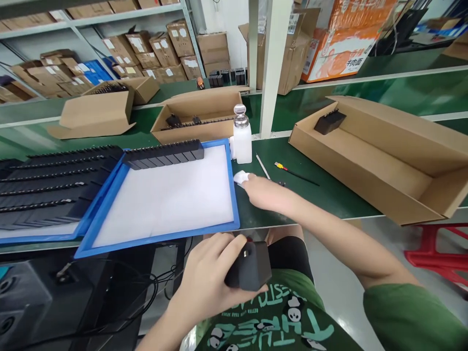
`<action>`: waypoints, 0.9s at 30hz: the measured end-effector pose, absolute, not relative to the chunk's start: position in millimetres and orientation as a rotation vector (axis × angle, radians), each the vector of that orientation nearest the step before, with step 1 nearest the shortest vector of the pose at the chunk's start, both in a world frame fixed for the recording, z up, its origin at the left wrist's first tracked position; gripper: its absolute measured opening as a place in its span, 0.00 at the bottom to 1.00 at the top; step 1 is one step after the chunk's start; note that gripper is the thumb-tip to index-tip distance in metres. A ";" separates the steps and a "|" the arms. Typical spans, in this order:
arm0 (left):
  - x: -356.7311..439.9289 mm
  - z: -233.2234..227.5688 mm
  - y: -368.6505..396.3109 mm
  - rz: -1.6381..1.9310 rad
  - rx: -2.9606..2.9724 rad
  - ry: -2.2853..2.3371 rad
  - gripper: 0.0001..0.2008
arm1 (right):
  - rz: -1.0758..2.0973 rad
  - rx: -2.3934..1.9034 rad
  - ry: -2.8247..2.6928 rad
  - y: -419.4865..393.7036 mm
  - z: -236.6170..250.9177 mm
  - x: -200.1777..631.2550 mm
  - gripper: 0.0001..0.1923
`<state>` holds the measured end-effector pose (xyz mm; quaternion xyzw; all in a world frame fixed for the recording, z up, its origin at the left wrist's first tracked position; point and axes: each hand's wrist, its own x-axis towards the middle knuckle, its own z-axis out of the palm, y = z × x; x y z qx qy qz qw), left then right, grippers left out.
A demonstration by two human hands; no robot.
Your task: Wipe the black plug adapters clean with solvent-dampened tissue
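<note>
Head view: blue tray (157,238) holds one row of black blocks (164,158).

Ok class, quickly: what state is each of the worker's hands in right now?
Left hand: closed around a black block.
Right hand: closed on a white wipe, beside the blue-rimmed tray.
</note>
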<state>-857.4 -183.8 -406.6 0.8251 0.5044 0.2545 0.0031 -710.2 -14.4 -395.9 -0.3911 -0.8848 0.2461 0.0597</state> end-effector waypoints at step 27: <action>-824.1 -416.2 -87.8 0.913 2.412 1.421 0.40 | 0.923 -0.740 -2.041 -55.4 -401.4 -608.9 0.42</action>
